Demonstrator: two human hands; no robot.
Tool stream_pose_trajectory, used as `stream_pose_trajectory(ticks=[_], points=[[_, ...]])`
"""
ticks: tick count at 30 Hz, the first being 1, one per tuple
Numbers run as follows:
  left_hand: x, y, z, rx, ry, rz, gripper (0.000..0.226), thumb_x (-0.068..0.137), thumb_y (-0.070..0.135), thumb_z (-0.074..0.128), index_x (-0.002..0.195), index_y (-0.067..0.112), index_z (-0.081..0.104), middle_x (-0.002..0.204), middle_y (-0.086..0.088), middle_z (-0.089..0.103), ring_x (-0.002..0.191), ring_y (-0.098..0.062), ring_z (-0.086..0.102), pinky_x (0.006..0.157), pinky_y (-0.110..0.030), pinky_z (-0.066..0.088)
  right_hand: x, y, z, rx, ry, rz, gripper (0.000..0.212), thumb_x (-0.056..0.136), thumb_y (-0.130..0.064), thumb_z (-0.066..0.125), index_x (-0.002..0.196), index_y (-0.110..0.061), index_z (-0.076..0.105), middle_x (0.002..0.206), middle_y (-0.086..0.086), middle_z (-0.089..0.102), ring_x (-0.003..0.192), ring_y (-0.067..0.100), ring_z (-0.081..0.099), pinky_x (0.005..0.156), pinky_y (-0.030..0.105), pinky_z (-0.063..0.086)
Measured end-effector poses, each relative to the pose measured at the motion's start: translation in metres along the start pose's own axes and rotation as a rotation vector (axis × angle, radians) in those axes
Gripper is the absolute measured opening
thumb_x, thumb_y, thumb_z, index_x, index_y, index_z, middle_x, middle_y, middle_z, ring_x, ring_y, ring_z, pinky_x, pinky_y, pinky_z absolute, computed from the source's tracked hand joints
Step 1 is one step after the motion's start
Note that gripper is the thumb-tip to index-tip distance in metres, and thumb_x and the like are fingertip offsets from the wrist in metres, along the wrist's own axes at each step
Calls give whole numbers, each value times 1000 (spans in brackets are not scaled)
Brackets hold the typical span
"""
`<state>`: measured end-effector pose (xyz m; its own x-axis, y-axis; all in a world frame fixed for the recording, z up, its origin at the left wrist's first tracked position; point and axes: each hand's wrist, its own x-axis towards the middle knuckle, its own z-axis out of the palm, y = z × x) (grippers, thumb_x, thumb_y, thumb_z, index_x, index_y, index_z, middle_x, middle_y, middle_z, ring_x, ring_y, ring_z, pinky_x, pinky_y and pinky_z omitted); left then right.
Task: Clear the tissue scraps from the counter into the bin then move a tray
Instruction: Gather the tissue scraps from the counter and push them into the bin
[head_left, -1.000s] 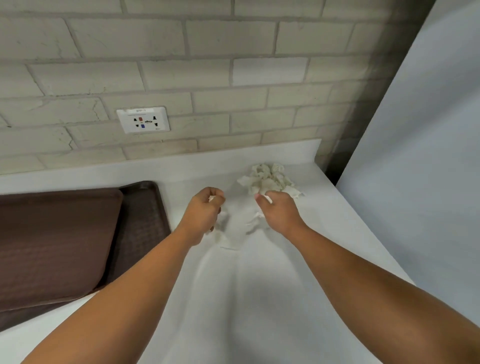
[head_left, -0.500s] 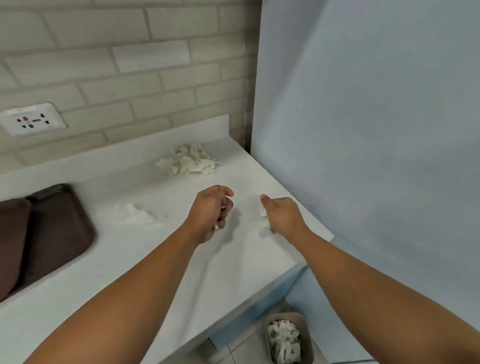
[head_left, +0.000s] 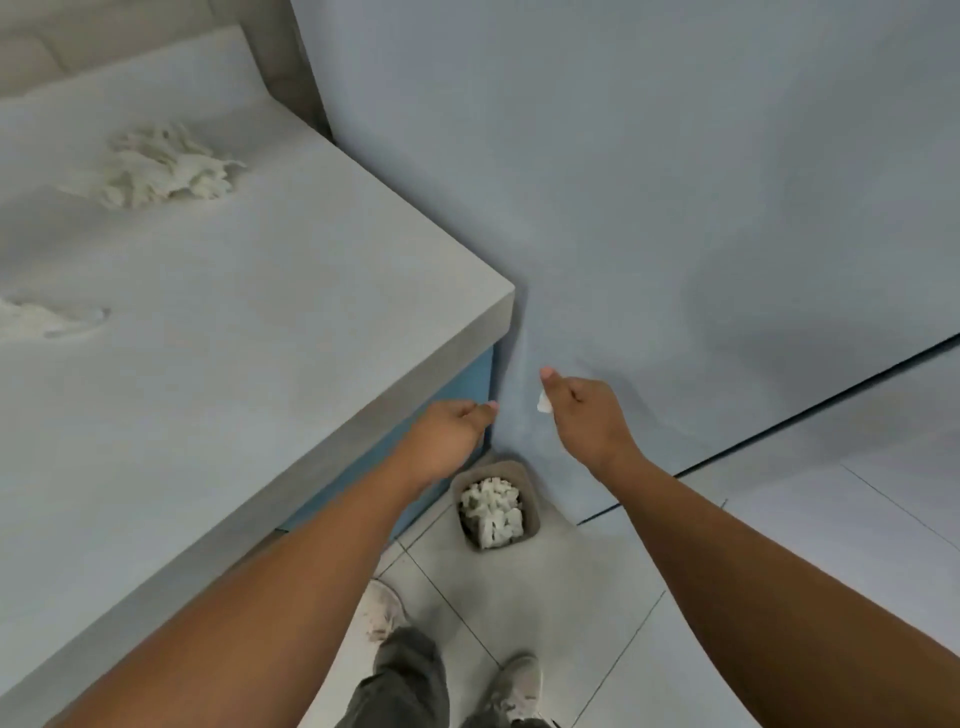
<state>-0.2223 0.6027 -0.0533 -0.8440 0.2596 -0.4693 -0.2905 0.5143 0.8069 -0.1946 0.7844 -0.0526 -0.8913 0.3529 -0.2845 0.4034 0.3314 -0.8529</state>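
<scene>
Grey table (head_left: 260, 322) on the left, blue wall (head_left: 649, 182) ahead, tiled floor (head_left: 701, 561) below. Right hand (head_left: 584, 413) out past the table corner, thumb and forefinger pinching a small white scrap (head_left: 544, 402). Left hand (head_left: 447, 431) alongside, just off the table edge, fingers curled under; holding anything or not, cannot tell from here. Down between the two, nearer the feet: bin (head_left: 533, 519) on the floor, tucked against the table's base, already heaped with scraps (head_left: 491, 512). Back on the table, a big pile (head_left: 161, 169) near the far wall and a smaller clump (head_left: 36, 318) at the left edge, both well apart from the hands. Step in hand, by the look of it: the drop. Next move calls for bringing both hands squarely over the bin's mouth and opening the fingers low, since such light stuff is likely to drift. Then back up for the pile and the clump.
</scene>
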Motion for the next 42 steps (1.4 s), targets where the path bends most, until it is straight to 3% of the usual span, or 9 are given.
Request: stream_pose_trajectory(ticks=[4, 9, 14, 18, 24, 28, 35, 39, 42], points=[[28, -41, 44, 30, -17, -81, 53, 98, 45, 53, 54, 20, 38, 40, 13, 35, 38, -4, 33, 52, -27, 29, -1, 69, 2, -131, -30, 40, 55, 101, -41, 46, 64, 0, 50, 60, 10, 51, 60, 24, 47, 65, 45, 45], [68, -109, 83, -7, 18, -224, 49, 95, 43, 53, 56, 21, 35, 45, 10, 35, 48, -17, 35, 51, -28, 27, 10, 148, 29, -197, -42, 200, 52, 98, -51, 46, 62, -13, 44, 58, 3, 44, 58, 26, 47, 63, 47, 52], [107, -177, 111, 19, -17, -343, 40, 92, 38, 48, 58, 19, 39, 52, 3, 38, 48, -18, 34, 50, -27, 28, 28, 226, 60, -180, -15, 291, 37, 90, -47, 60, 74, -13, 61, 71, 5, 66, 57, 25, 54, 55, 43, 51], [145, -240, 139, 49, -91, -462, 36, 74, 44, 47, 83, 10, 59, 84, -25, 63, 81, -41, 60, 79, -40, 52, 44, 278, 86, -112, -10, 350, 40, 91, -45, 60, 74, -9, 64, 64, 3, 68, 46, 16, 46, 52, 29, 38], [188, -311, 176, 201, -227, -395, 28, 95, 13, 34, 113, 27, 50, 93, -5, 55, 78, -20, 50, 61, -29, 38, 51, 356, 125, -68, 15, 470, 54, 95, -50, 43, 68, -4, 50, 56, 10, 45, 43, 26, 49, 51, 39, 44], [214, -347, 198, 159, -210, -381, 39, 91, 3, 42, 116, 29, 59, 114, -7, 59, 96, -29, 61, 78, -45, 60, 55, 405, 149, 15, 0, 563, 30, 95, -28, 41, 73, -10, 53, 57, 2, 44, 52, 22, 42, 51, 28, 34], [252, -385, 216, 86, -189, -379, 43, 90, 8, 63, 126, 30, 56, 126, 3, 57, 88, -14, 63, 78, -33, 55, 76, 447, 187, -40, -98, 476, 21, 97, -12, 43, 98, -15, 64, 77, -4, 57, 66, 10, 49, 58, 22, 38], [263, -398, 212, 83, -110, -304, 53, 90, 5, 62, 137, 28, 51, 138, 8, 52, 91, -2, 59, 74, -23, 53, 87, 448, 202, -64, -99, 435, 25, 97, -8, 41, 106, -14, 63, 91, 4, 60, 61, 11, 49, 45, 15, 36], [265, -403, 200, 147, -18, -222, 45, 89, 4, 57, 129, 25, 59, 130, 5, 60, 107, -12, 63, 90, -26, 51, 100, 445, 209, -58, -100, 451, 27, 97, -8, 40, 113, -15, 61, 101, 5, 59, 63, 13, 51, 41, 15, 38]])
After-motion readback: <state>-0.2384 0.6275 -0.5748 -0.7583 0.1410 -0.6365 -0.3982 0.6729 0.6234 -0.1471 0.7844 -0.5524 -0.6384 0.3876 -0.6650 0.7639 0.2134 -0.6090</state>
